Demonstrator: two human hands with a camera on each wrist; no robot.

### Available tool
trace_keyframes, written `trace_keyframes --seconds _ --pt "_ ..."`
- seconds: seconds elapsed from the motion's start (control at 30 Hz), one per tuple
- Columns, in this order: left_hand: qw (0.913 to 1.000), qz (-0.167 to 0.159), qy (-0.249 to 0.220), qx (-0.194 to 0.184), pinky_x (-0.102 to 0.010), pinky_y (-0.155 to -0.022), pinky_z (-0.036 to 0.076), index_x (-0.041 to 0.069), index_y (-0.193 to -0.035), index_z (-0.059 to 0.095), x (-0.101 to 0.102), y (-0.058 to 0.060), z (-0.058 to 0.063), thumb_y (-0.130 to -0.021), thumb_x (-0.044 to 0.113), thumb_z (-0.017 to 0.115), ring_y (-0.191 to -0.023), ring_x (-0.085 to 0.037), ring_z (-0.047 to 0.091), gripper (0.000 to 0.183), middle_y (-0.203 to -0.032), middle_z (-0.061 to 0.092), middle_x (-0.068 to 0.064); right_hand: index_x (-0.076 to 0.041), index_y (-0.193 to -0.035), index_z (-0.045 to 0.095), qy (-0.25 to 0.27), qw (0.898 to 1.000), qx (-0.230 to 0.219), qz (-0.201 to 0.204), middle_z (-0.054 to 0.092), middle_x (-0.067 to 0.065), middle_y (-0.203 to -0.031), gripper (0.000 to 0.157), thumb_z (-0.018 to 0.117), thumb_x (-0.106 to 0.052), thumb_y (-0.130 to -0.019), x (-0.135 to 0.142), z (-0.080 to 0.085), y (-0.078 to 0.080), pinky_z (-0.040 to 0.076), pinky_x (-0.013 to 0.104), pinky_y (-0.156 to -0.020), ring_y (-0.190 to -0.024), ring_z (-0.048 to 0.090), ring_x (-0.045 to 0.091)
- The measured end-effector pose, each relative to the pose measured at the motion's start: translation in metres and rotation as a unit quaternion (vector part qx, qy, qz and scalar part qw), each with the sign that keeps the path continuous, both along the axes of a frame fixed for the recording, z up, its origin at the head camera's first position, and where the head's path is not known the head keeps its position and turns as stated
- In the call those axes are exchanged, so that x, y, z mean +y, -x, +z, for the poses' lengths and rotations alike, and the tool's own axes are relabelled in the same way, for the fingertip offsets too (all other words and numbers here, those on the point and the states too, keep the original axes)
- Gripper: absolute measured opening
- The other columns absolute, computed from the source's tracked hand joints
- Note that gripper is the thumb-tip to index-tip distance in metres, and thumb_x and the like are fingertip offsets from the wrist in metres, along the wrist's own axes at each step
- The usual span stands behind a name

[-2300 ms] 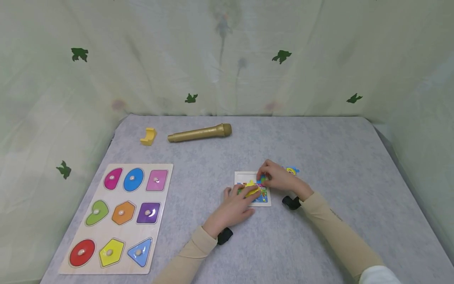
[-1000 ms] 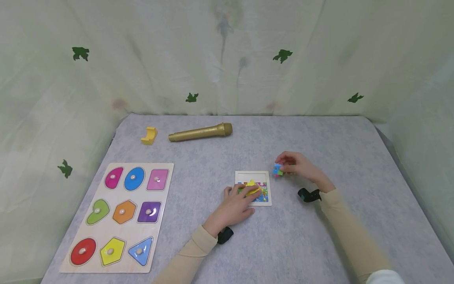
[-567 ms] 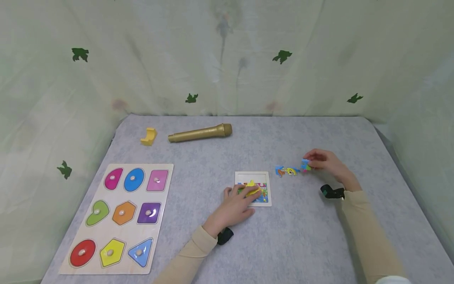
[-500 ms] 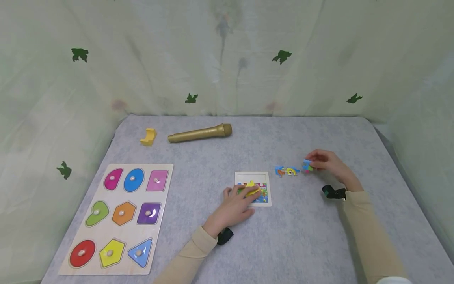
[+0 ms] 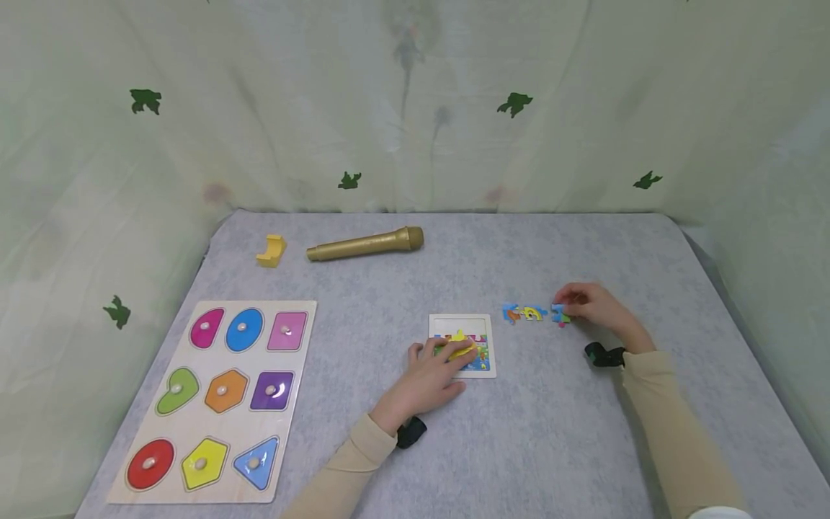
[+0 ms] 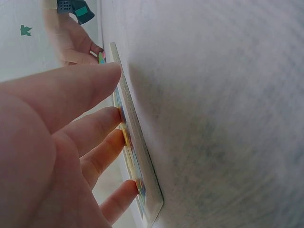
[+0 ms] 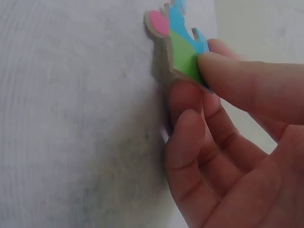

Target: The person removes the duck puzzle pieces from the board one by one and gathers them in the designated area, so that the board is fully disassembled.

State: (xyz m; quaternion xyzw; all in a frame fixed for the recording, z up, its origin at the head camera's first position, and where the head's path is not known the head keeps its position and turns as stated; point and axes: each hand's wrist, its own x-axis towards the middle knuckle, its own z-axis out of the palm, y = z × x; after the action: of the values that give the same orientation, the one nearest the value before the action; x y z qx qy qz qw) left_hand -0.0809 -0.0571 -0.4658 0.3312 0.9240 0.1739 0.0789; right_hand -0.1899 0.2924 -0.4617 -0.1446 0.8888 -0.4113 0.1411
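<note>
My left hand rests on a small framed jigsaw puzzle, fingertips pressed on its pieces and on a yellow patch that shows between the fingers. In the left wrist view the fingers are extended, their tips on the picture side of the tray, with the thumb at its edge. Right of the tray, my right hand pinches a blue, green and pink puzzle piece between thumb and fingers, close over the table. Two loose puzzle pieces, an orange-and-blue one and a yellow-and-blue one, lie just left of it.
A wooden shape board with knobbed coloured shapes lies at the left. Behind it are a yellow bracket-like block and a gold microphone. Pale curtains stand round the grey table.
My right hand has moved from the tray to the right, carrying the puzzle piece, and lowered slightly beside the two loose pieces. The left hand has stayed on the tray.
</note>
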Motion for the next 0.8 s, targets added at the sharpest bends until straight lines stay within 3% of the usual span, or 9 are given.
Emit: trace_keyframes --seconds 0.23,0.43,0.6,0.8 --pt "1.0 0.0 -0.001 -0.008 -0.054 -0.097 0.023 0.018 -0.145 0.044 0.0 0.0 0.0 -0.096 0.028 0.059 -0.131 -0.029 0.032 0.053 -0.149 0.036 0.002 -0.002 -0.095 0.065 -0.09 0.994 0.062 0.011 0.059 0.009 -0.088 0.012 0.059 0.005 -0.088 -0.015 0.0 -0.005 0.043 0.039 -0.072 -0.08 0.053 0.025" --pt "0.9998 -0.005 0.006 -0.018 -0.055 -0.099 0.022 0.021 -0.147 0.041 -0.003 0.0 -0.003 -0.096 0.029 0.059 -0.135 -0.03 0.027 0.054 -0.152 0.032 0.002 -0.004 -0.094 0.063 -0.117 0.989 0.093 0.008 0.053 0.014 -0.091 0.014 0.056 0.007 -0.088 -0.018 -0.003 -0.009 0.041 0.042 -0.07 -0.081 0.051 0.028" --pt "0.9994 -0.015 0.001 -0.032 -0.057 -0.102 0.02 0.022 -0.146 0.042 -0.007 -0.001 -0.003 -0.097 0.029 0.057 -0.138 -0.03 0.023 0.052 -0.154 0.028 0.0 -0.004 -0.096 0.061 -0.123 0.989 0.087 -0.01 0.053 0.014 -0.091 0.012 0.059 0.005 -0.089 -0.02 -0.003 -0.013 0.042 0.043 -0.071 -0.081 0.051 0.028" --pt "0.9984 -0.029 -0.021 -0.043 -0.059 -0.105 0.017 0.021 -0.145 0.045 -0.013 -0.001 -0.001 -0.098 0.027 0.056 -0.141 -0.028 0.019 0.048 -0.155 0.026 -0.002 0.0 -0.103 0.061 -0.08 0.991 0.109 -0.019 0.054 0.017 -0.097 0.014 0.06 0.003 -0.09 -0.033 0.003 -0.021 0.045 0.042 -0.07 -0.082 0.054 0.028"
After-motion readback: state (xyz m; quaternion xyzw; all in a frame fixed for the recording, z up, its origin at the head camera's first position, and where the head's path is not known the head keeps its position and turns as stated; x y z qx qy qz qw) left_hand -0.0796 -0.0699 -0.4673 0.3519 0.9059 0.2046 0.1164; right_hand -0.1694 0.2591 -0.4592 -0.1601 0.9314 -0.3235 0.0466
